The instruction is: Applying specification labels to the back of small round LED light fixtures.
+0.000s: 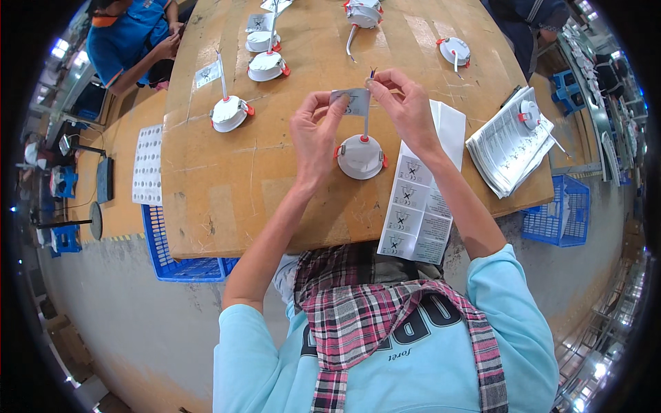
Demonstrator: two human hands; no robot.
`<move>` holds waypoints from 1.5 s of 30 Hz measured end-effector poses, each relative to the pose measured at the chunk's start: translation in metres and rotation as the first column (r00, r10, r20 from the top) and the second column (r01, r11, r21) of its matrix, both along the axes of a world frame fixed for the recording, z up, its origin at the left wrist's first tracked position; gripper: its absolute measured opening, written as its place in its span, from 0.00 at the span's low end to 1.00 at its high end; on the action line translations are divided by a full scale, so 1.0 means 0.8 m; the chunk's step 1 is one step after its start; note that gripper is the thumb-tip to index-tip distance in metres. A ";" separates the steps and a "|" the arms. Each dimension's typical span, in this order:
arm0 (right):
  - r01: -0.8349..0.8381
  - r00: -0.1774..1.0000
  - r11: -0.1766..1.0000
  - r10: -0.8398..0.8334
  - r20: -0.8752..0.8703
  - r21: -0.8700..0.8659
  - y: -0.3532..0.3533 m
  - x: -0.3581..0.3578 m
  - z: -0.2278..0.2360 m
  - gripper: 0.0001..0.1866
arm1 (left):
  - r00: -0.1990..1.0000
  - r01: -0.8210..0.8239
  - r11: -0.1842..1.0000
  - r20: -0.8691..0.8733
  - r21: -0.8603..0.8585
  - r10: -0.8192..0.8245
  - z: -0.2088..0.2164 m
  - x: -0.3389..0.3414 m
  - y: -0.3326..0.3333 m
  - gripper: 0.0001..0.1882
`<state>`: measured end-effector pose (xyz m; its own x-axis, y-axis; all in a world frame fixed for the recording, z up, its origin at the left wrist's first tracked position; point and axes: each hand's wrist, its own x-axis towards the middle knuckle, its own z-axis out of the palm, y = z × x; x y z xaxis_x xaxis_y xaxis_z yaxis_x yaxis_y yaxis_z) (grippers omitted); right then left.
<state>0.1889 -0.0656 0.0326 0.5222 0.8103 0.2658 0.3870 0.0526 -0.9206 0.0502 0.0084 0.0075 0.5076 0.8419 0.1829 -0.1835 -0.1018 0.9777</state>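
A round white downlight (359,160) with red spring clips lies on the table in front of me, its white cable (366,126) standing upright. My left hand (315,141) pinches a silver sticker label (357,104), thumb on its face, with the label's right edge at the cable. My right hand (407,113) is closed on the cable's upper end, and thin coloured wire tips poke out above its fingers. Beneath my right forearm a sheet of sticker labels (415,199) hangs over the table's near edge, several printed labels still on it.
More downlights (229,114) stand at the far left, some with labels on their cables. Another downlight (454,51) lies far right. A paper stack (508,148) carries one downlight (530,113). Blue crates (184,265) flank the table (227,206). Two people sit at its far corners.
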 end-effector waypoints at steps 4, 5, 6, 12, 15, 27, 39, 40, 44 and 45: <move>-0.039 0.997 0.999 0.039 -0.063 0.010 0.001 0.000 -0.005 0.13 | 0.997 0.031 0.993 0.069 -0.113 -0.024 0.000 0.003 0.002 0.07; -0.072 0.994 0.997 0.068 -0.086 -0.037 0.001 -0.001 -0.003 0.13 | 0.998 0.033 0.993 0.065 -0.114 -0.025 -0.003 0.002 0.004 0.07; -0.070 0.994 0.997 0.066 -0.089 -0.038 0.001 -0.003 -0.003 0.13 | 0.996 0.046 0.992 0.076 -0.117 -0.037 -0.006 0.001 0.007 0.08; -0.169 0.953 0.985 0.157 -0.258 -0.024 0.000 -0.004 0.002 0.13 | 0.996 0.035 0.990 0.086 -0.136 -0.024 0.005 0.005 0.013 0.09; -0.183 0.962 0.982 0.170 -0.213 -0.040 0.000 -0.006 0.004 0.14 | 0.997 0.018 0.990 0.079 -0.138 -0.007 0.006 0.002 0.015 0.09; -0.057 0.989 0.998 0.056 -0.136 -0.006 0.003 -0.019 -0.002 0.12 | 0.998 -0.043 0.983 0.044 -0.177 0.051 -0.001 0.005 0.015 0.08; -0.075 0.984 0.997 0.076 -0.159 0.011 0.001 -0.018 -0.004 0.12 | 0.998 0.054 0.971 0.054 -0.234 -0.043 -0.001 -0.001 0.024 0.08; -0.072 0.984 0.997 0.073 -0.160 0.013 0.001 -0.017 -0.005 0.12 | 0.998 0.061 0.977 0.034 -0.203 -0.055 0.001 -0.002 0.024 0.08; -0.066 0.984 0.997 0.072 -0.160 0.043 0.000 -0.012 -0.009 0.11 | 0.997 0.080 0.982 0.032 -0.172 -0.076 0.005 -0.001 0.022 0.08; -0.067 0.985 0.997 0.073 -0.159 0.044 0.000 -0.013 -0.009 0.11 | 0.994 0.105 0.975 0.053 -0.196 -0.097 0.003 -0.001 0.024 0.08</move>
<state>0.1785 -0.0658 0.0255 0.5030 0.8372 0.2146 0.2284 0.1108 -0.9672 0.0494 0.0277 0.0103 0.5871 0.8085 0.0413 -0.2252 0.1141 0.9676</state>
